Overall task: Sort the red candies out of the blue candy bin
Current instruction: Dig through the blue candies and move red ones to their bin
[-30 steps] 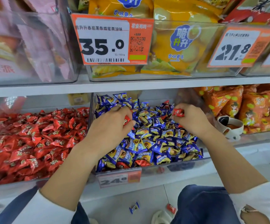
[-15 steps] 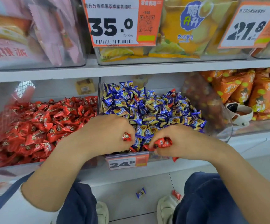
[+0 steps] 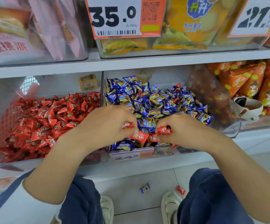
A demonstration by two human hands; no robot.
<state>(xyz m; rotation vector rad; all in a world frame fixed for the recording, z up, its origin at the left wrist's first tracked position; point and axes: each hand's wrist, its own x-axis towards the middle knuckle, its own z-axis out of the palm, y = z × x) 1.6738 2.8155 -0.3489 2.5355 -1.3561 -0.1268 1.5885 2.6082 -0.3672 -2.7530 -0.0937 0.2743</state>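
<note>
White sleeves [image 3: 10,206], navy trousers [image 3: 211,196], pale slippers [image 3: 169,206].

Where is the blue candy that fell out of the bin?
In the head view, the fallen blue candy lies on the floor below the shelf, between the person's two shoes, with a fallen red candy to its right.

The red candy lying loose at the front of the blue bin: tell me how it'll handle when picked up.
The red candy looks small and foil-wrapped, so it is probably light and a fingertip pinch should lift it. Its glossy wrapper may be slippery; the crimped ends likely give the best hold. It lies on loose blue candies, so pushing it would probably bury it or shift its neighbours rather than slide it cleanly.
</note>
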